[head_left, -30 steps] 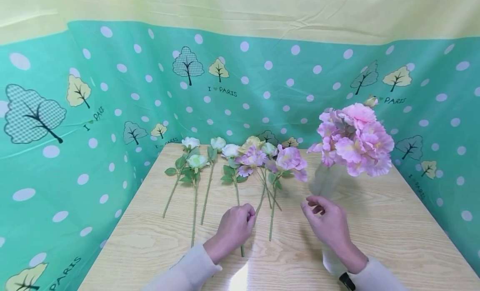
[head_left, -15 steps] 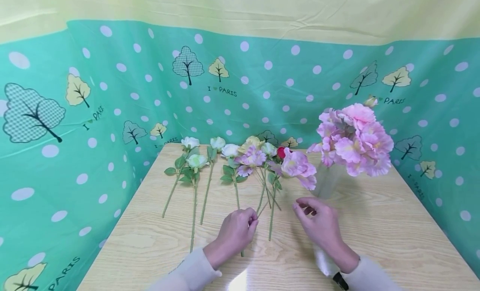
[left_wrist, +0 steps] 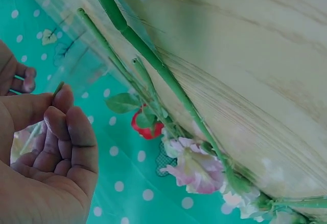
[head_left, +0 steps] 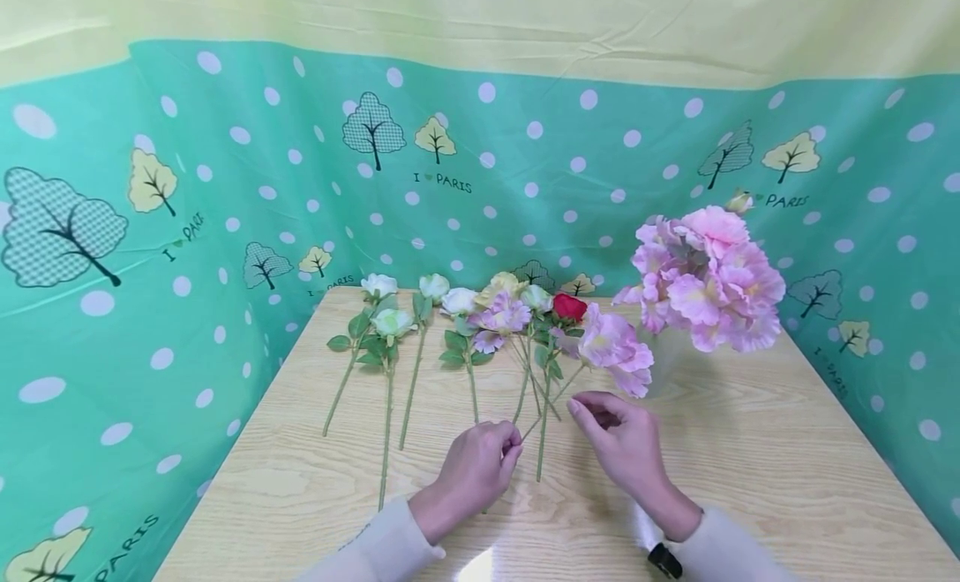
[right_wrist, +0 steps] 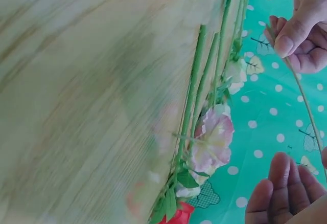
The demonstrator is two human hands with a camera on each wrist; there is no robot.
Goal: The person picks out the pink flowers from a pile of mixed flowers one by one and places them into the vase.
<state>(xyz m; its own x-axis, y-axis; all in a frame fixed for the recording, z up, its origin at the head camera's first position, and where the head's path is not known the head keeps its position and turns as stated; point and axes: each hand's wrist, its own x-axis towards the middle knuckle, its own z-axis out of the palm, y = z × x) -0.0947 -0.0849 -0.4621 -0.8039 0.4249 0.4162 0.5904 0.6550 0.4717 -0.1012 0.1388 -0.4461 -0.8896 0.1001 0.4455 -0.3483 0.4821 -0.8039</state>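
Observation:
My left hand (head_left: pixel 480 465) pinches the lower end of a thin stem between thumb and forefinger, near the middle of the table. That stem slants up and right to a pink-purple flower (head_left: pixel 617 348), tilted toward the vase. In the left wrist view the stem tip (left_wrist: pixel 59 87) pokes out above the pinching fingers. My right hand (head_left: pixel 618 440) is close beside the stem below the bloom, its fingers loosely bent. From the right wrist view, the stem (right_wrist: pixel 305 98) runs down past the right hand's relaxed fingers (right_wrist: pixel 281 188).
A pale vase (head_left: pixel 663 361), partly hidden by blooms, holds a bunch of pink flowers (head_left: pixel 712 282) at the right. White roses (head_left: pixel 393 322), a red rose (head_left: pixel 570 307) and another purple flower (head_left: pixel 504 313) lie along the table's (head_left: pixel 285 474) back. A polka-dot curtain (head_left: pixel 480 207) surrounds it.
The held pink-purple flower has swung right and slightly down, uncovering the red rose. My left hand has shifted a little right, and my right hand has moved left toward the stem.

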